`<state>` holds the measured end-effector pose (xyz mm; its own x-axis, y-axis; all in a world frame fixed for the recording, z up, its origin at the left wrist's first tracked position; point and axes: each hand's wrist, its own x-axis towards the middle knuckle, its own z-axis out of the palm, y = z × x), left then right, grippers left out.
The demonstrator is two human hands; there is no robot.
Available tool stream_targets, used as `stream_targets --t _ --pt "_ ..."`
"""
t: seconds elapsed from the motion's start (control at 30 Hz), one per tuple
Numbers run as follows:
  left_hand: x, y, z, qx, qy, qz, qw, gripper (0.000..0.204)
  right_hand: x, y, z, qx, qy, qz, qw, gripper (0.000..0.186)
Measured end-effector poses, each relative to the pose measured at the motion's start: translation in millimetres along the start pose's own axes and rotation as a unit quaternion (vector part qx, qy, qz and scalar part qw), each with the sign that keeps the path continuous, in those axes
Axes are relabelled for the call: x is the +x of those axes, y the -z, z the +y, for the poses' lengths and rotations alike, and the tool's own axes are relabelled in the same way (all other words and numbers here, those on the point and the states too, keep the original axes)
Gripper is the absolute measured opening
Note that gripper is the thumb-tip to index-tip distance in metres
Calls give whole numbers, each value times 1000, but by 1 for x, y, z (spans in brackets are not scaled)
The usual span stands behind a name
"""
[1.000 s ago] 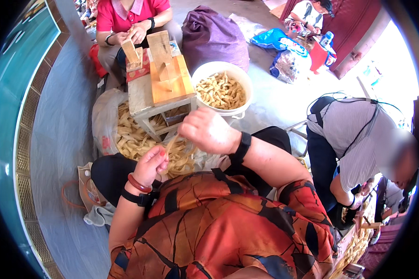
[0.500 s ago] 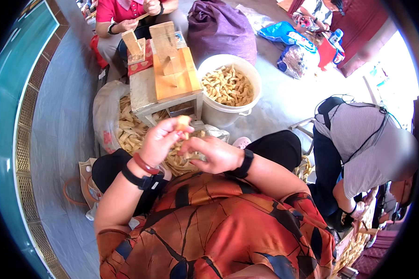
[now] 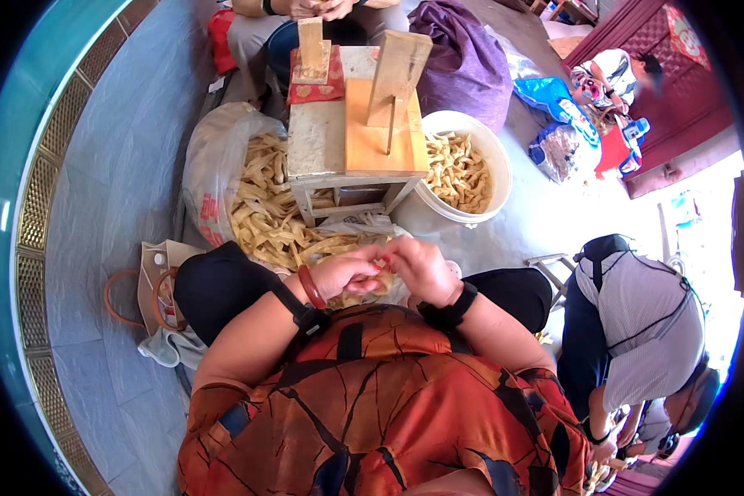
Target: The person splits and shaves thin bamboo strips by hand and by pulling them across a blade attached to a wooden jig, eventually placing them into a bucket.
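Just above my lap, my left hand [image 3: 349,274] and my right hand [image 3: 424,271] meet with fingers closed. Both pinch a pale yellow strip [image 3: 383,283], part of which shows below the fingertips; the rest is hidden by my fingers. Beneath and beyond my hands lies a heap of flat, pale yellow strips [image 3: 264,217], spilling from a clear plastic bag [image 3: 211,165]. Farther off, a white bucket [image 3: 438,217] holds many folded or knotted pieces [image 3: 463,174] of the same colour.
Ahead stands a low stool [image 3: 316,157] carrying a wooden board with an upright block [image 3: 398,74] and a thin peg. Behind it are a seated person's hands [image 3: 322,8] and a purple sack [image 3: 463,62]. A paper bag [image 3: 153,281] sits left; a person in a striped shirt [image 3: 636,289] bends at right.
My hands have come closer together and lower, toward my lap. The piece my left hand held up is now between both hands. The whole view has shifted, with stool and bucket farther right.
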<state>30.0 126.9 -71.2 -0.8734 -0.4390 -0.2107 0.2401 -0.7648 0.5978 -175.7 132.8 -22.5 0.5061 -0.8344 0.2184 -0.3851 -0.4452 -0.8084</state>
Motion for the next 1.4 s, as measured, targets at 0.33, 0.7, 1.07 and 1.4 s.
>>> stream_targets --t 0.33,0.7,1.07,1.4 --pt "10 -21 -8 657 -340 263 619 33 11 -9 53 514 -326 -60 791 7" --pt "39 3 -19 276 -329 299 852 20 18 -6 1 -151 29 58 986 32" --pt "21 11 -13 43 -292 192 936 20 19 4 5 -98 83 34 991 26" --pt "23 4 -11 315 -345 295 834 12 17 -6 3 -146 -71 -28 986 11"
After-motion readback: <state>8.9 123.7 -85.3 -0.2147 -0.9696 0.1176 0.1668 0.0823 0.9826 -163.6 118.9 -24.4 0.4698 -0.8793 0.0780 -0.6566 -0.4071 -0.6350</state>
